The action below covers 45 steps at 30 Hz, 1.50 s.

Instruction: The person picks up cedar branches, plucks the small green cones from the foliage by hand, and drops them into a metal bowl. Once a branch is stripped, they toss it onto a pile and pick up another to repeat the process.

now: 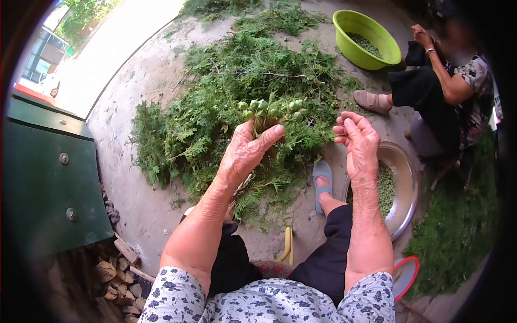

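My left hand [245,153] is closed on a conifer sprig [264,110], pinched between thumb and fingers. Several round, pale green cones cluster along the sprig, above my fingertips. To the right of it my right hand [356,141] is raised, its fingers curled in toward the thumb. Whether anything small is in that hand I cannot make out. Under both hands a wide heap of cut green conifer branches [210,118] lies on the concrete floor. A metal basin [407,196] holding small green cones stands under my right forearm, which partly hides it.
A yellow-green basin [343,39] with green cones stands at the back right. Beside it sits another person [431,102] with hands raised. More stripped greenery [449,242] lies at the right. A dark green metal box [51,177] and split firewood [116,285] are at the left.
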Tool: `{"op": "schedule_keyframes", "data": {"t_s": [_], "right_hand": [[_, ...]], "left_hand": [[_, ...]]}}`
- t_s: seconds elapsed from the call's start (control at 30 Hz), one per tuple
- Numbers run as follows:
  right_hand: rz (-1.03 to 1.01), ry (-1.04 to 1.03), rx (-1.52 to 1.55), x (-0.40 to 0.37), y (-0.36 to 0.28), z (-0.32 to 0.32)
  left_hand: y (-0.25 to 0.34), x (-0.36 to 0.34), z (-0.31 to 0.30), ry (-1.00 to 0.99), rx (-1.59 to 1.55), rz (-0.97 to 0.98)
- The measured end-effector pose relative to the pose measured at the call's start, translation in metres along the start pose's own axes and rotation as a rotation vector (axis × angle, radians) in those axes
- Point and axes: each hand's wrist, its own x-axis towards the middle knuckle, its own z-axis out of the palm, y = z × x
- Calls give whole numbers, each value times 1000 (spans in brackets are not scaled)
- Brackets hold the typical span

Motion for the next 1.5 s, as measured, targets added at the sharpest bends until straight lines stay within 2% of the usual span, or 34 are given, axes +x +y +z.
{"op": "schedule_keyframes", "data": {"t_s": [0.07, 0.13, 0.17, 0.2, 0.27, 0.33, 0.4, 0.5, 0.6, 0.63, 0.7, 0.87, 0.93, 1.0, 1.13, 1.2, 1.37, 1.43, 1.5], "right_hand": [[-70, -95, -45, -9, 1, 19], [-93, -149, -78, -15, 1, 34], [-107, -172, -136, -17, 1, 40], [-119, -197, -194, -19, 0, 45], [-131, -207, -247, -23, -2, 53], [-74, -273, -208, -25, -1, 58], [-85, -294, -144, -24, 5, 60], [105, -294, -93, -23, 8, 56], [178, -265, 1, -24, 6, 55], [178, -265, 2, -25, 6, 56], [103, -251, -4, -27, 6, 59], [110, -297, -84, -28, 10, 56], [126, -308, -114, -28, 11, 56], [254, -360, 90, -27, 11, 55], [349, -378, 219, -25, 11, 52], [399, -446, 408, -19, 10, 49], [357, -324, 386, -25, 2, 58], [355, -292, 406, -24, 4, 57], [330, -385, 263, -21, 10, 51]], "left_hand": [[-2, 0, -2, -22, 78, -6], [-6, 2, -4, 20, 328, -82], [-20, 7, -6, 22, 331, 62], [-15, 5, -3, 19, 330, 63], [-1, -1, 4, -99, 123, 15], [-3, -2, 8, -80, 136, 10], [-10, 1, 9, -84, 254, 101], [-9, -1, 11, -78, 196, 37], [-6, -2, 11, -86, 30, -41], [-3, -2, 11, -87, -69, -81], [-1, -3, 13, -87, -75, -70], [-3, -1, 15, -73, -56, -70], [-5, -1, 15, -94, -136, -21], [0, -4, 15, -94, -211, -47], [5, -5, 14, -71, -355, -109], [8, -8, 13, -54, -371, -147], [19, -8, 12, -53, -258, -219], [19, -8, 12, -106, -188, -129], [11, -6, 12, -160, -127, -97]]}}
